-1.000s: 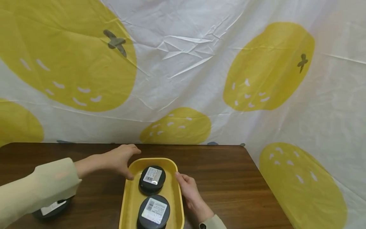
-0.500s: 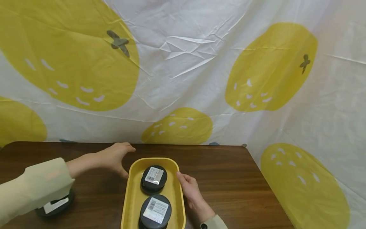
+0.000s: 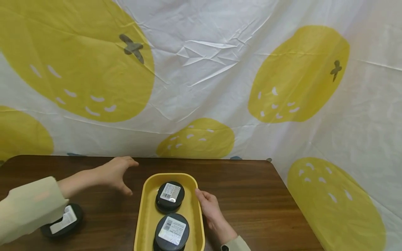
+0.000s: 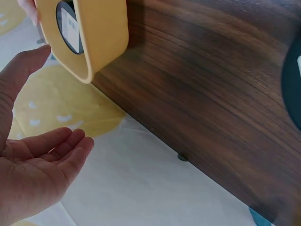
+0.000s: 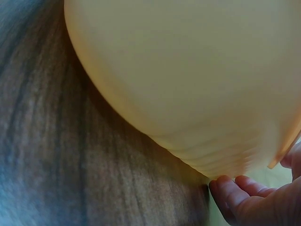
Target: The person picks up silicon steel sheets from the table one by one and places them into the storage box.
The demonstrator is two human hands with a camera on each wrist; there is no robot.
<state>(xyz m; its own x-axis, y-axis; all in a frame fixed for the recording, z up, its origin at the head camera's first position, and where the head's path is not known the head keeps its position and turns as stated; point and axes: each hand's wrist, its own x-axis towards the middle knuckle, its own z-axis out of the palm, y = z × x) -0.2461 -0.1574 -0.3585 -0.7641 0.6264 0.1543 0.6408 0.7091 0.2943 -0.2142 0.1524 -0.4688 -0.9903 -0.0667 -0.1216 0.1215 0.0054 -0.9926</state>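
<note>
A yellow tray [image 3: 148,212] stands on the table with two black round containers in it. The far container [image 3: 170,193] and the near container [image 3: 172,230] have white barcode labels facing up. My right hand [image 3: 210,209] holds the tray's right side, thumb at the rim and fingertips against the outer wall in the right wrist view [image 5: 263,200]. My left hand [image 3: 114,174] hovers to the left of the tray, touching nothing, thumb and fingers spread apart. Partly under the left sleeve in the head view lies a third black round container [image 3: 76,223], also labelled.
The dark wooden table [image 3: 248,198] has its far edge against a white cloth [image 3: 207,87] printed with yellow lemons. This cloth also hangs along the right side. The tray's near end is cut off by the head view's bottom edge.
My left hand has moved left, away from the tray's far left corner. More of the third container shows from under the sleeve. The right hand stays on the tray.
</note>
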